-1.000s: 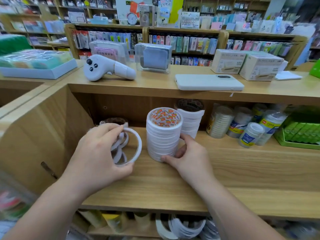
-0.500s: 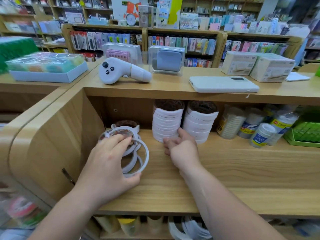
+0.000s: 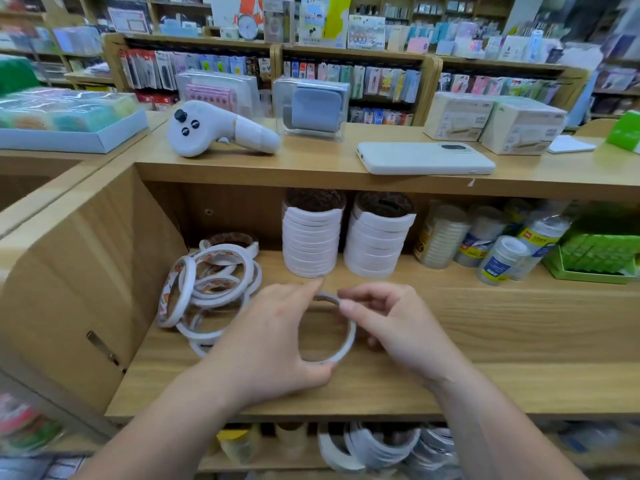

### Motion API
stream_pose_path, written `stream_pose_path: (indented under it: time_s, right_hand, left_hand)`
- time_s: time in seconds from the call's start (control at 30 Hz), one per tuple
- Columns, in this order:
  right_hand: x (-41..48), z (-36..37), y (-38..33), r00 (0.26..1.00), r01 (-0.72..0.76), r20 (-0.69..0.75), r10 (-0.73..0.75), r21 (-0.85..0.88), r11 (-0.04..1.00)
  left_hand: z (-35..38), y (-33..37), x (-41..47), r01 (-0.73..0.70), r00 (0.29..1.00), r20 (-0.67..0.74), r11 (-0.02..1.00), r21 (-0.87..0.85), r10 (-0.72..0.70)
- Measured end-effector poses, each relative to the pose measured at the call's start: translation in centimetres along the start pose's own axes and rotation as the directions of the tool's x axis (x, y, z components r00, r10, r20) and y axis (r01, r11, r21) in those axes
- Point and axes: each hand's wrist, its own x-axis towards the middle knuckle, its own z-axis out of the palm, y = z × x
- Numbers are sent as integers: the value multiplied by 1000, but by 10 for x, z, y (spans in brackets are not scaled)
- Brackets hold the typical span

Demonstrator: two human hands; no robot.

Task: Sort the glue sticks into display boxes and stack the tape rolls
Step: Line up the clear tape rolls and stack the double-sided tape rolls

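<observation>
Since half a second ago your right hand has left the base of the left tape stack and your left hand has left the loose pile, and the two now meet at the centre of the frame on one thin white tape roll. Your left thumb and fingers close round the roll's left and lower rim, the index finger pointing up toward the stack's foot; your right thumb and fingertips pinch its upper right edge. The roll sits tilted at the wooden shelf, and you cannot tell whether it touches the board. Left of centre, the loose tape rolls lie heaped and overlapping, some standing on edge. Behind your hands, the left stack stands beside a second tape stack, both upright under the counter top. At right of the frame sit wrapped clear tape packs and a green display box. On the counter above lie a white controller and a white phone.
</observation>
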Motion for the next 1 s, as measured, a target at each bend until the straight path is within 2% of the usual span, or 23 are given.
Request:
stream_pose_path:
  time_s: [0.13,0.23,0.3,0.37,0.43,0.5,0.53,0.6,0.67,0.8,0.9,1.0]
  right_hand:
    - [-3,-26,22,995,-39,-96,13,-270,962]
    - [2,-38,31,978,-31,-200,-55,-401,916]
    - [6,-44,34,968,-35,-232,-92,-489,872]
    - [8,-48,37,964,-32,-235,-121,-560,828]
    - [10,-48,39,965,-24,-228,-133,-578,816]
    - [12,-45,37,970,-14,-208,-129,-574,819]
    - [13,-42,35,973,-10,-194,-123,-570,822]
    - [14,-35,28,985,-4,-145,-95,-570,822]
    - [15,-28,21,994,15,-75,-73,-592,806]
    - [15,-23,10,994,85,104,-18,-689,720]
    - [16,-23,13,983,153,179,-34,-712,685]
    - [15,-23,22,984,178,138,-114,-691,701]
  left_hand:
    - [25,20,26,3,991,135,1000,17,-5]
    - [28,27,32,-12,991,135,999,36,7]
    - [19,24,25,-29,999,24,997,66,28]
    - [6,13,10,-26,978,-205,994,105,47]
    - [-10,-2,-7,27,887,-460,987,158,49]
    - [-27,-18,-20,183,819,-572,963,196,-39]
    - [-33,-26,-25,300,812,-565,935,186,-148]
    - [-40,-42,-30,539,790,-434,828,153,-434]
    - [-41,-51,-30,644,755,-279,751,144,-594]
    - [-35,-57,-28,671,728,-174,741,-14,-663]
    - [-32,-60,-30,628,743,-251,776,-56,-620]
    - [-31,-62,-31,597,736,-359,800,-58,-574]
